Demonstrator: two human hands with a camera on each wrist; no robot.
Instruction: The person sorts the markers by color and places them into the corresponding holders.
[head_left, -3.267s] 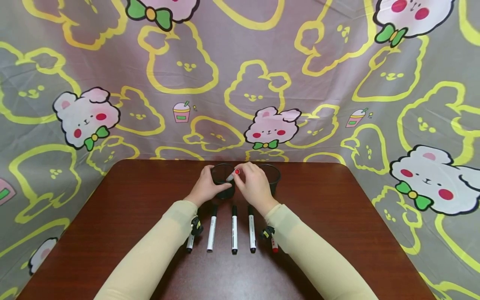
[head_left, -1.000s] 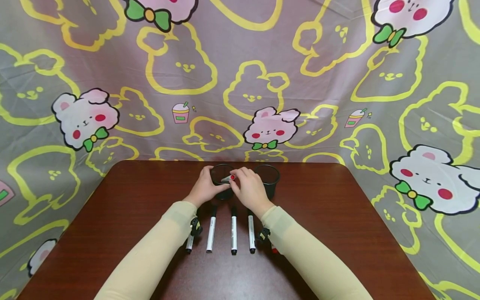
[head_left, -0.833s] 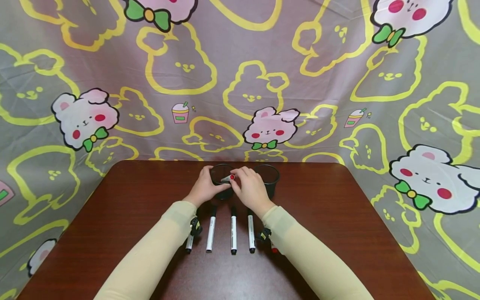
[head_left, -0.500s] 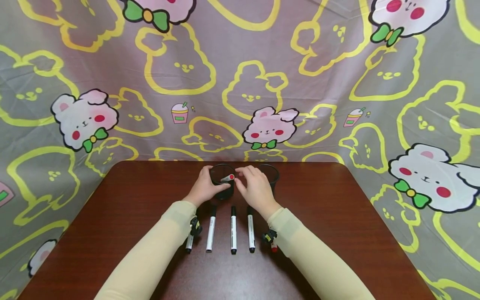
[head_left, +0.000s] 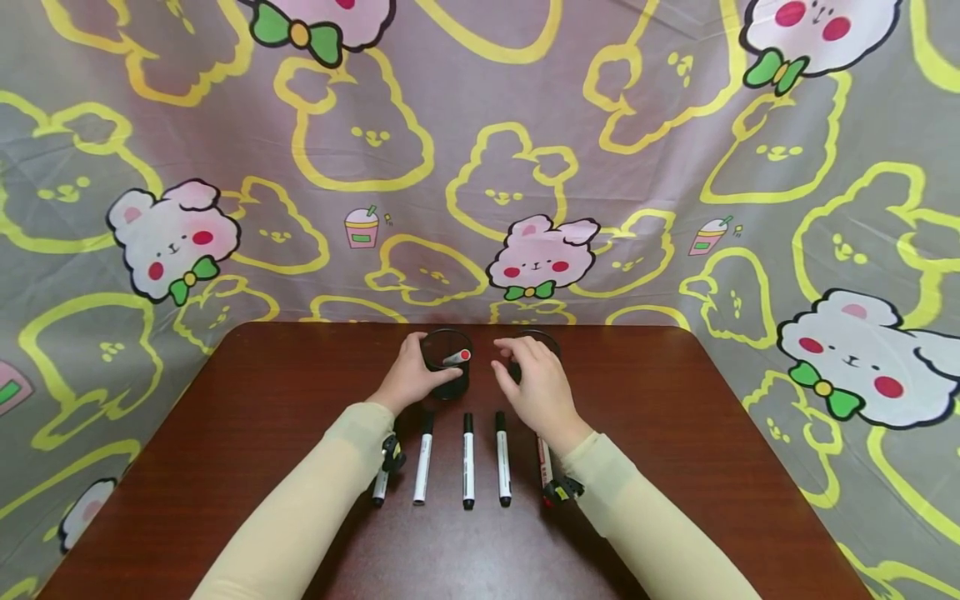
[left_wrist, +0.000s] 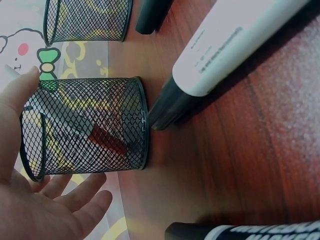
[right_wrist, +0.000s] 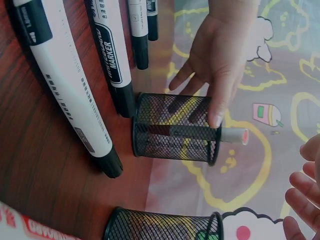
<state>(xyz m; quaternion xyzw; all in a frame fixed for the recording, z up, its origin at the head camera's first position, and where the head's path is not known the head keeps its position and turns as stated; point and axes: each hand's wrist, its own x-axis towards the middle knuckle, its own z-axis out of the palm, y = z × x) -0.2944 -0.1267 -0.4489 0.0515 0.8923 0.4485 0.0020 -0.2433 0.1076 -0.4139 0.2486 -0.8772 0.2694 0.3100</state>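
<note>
In the head view my left hand (head_left: 408,375) holds a black mesh pen cup (head_left: 450,388) standing at the back of the table, its thumb at the rim. A white marker with a red end (head_left: 465,355) leans inside this cup, its end above the rim; through the mesh, the left wrist view shows its red cap (left_wrist: 107,139) pointing down. My right hand (head_left: 542,383) hovers with loosely bent fingers, holding nothing, in front of a second mesh cup (head_left: 553,342), partly hidden behind it.
Several white markers lie in a row nearer the front: black-capped ones such as the middle marker (head_left: 468,461), and a red-labelled marker (head_left: 544,460) partly under my right wrist. The leftmost black marker (head_left: 381,485) is partly covered by my left wrist. A patterned cloth (head_left: 405,167) hangs behind the table.
My right hand has let go of the red-ended marker, which rests in the left cup, and has moved right toward the second cup. My left hand stays at the left cup.
</note>
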